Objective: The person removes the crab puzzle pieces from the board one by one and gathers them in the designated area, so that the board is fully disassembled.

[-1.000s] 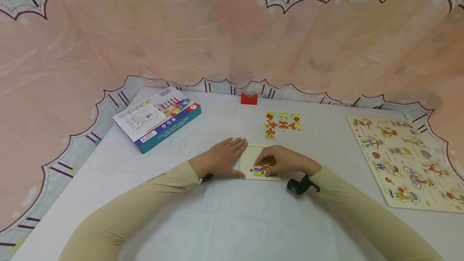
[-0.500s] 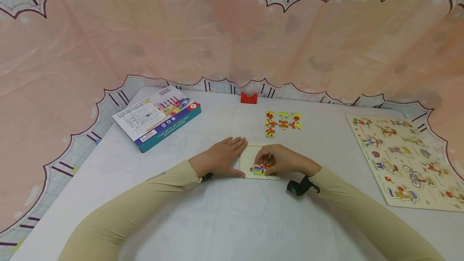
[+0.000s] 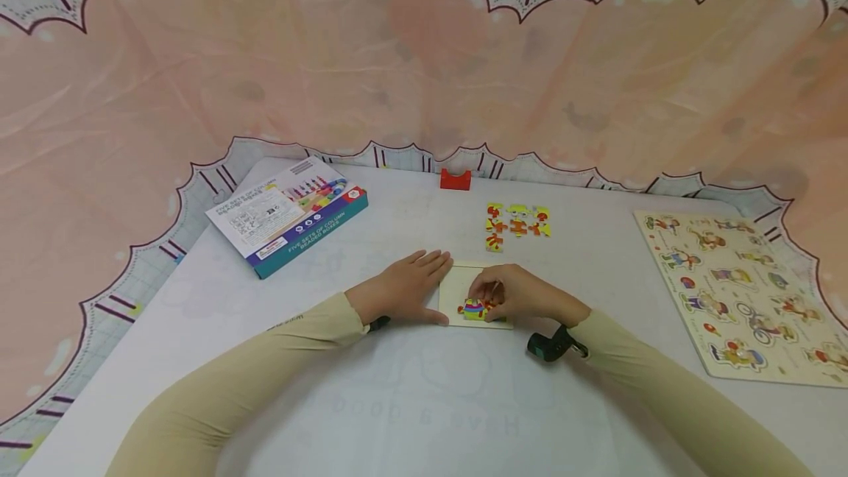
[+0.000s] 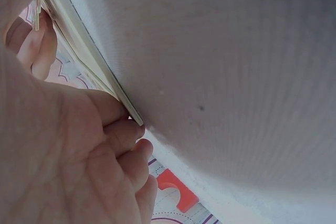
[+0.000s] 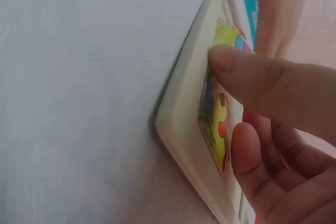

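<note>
A small pale wooden puzzle tray (image 3: 453, 285) lies on the white table before me. My left hand (image 3: 407, 288) rests along its left side, fingers stretched out, thumb at the near corner. In the left wrist view its fingertips touch the tray's edge (image 4: 100, 66). Over the tray's near right part, my right hand (image 3: 526, 294) pinches a rainbow-striped puzzle piece (image 3: 473, 308) between thumb and curled fingers. The right wrist view has the thumb (image 5: 226, 59) against this piece, with another yellow and orange piece (image 5: 220, 135) in the tray's corner, partly hidden by fingers.
Several loose yellow and red puzzle pieces (image 3: 518, 227) lie beyond the tray. A red notched block (image 3: 455, 180) stands at the back edge. At left is a beaded-toy box (image 3: 291, 219); at right, a large wooden picture board (image 3: 735, 285). A patterned curtain (image 3: 424, 79) hangs behind.
The right hand has shifted very slightly to the right, still at the same piece over the tray. The left hand and the loose pieces have stayed put.
</note>
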Available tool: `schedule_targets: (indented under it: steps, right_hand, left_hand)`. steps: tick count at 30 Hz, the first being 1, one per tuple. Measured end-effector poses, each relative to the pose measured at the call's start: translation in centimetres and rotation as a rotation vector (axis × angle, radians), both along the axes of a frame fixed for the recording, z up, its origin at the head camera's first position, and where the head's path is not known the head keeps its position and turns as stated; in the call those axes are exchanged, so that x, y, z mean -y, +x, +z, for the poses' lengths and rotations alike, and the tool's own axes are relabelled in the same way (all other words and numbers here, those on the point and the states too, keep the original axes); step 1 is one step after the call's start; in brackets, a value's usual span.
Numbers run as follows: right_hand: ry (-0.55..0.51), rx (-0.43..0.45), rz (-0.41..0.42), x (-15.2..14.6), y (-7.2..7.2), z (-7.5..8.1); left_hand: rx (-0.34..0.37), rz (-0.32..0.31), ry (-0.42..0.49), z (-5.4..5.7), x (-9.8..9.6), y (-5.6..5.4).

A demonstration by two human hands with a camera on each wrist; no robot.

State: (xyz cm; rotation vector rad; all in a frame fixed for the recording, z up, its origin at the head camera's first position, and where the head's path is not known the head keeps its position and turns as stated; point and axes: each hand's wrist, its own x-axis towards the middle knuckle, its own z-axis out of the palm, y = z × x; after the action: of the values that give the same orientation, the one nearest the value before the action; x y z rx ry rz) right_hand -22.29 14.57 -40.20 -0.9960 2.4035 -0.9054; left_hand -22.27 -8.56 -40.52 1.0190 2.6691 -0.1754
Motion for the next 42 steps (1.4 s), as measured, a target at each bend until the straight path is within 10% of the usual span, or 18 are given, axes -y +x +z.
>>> schedule_targets:
  steps: [26,42]
  right_hand:
    - [-0.002,-0.034,-0.038,-0.4,0.2,0.0]
    - [-0.071,-0.147,-0.302,-6.1,-3.4,0.8]
  left_hand:
    - [-0.012,-0.001,0.001,-0.2,0.0,0.0]
    - [-0.010,0.001,-0.007,-0.4,-0.1,0.0]
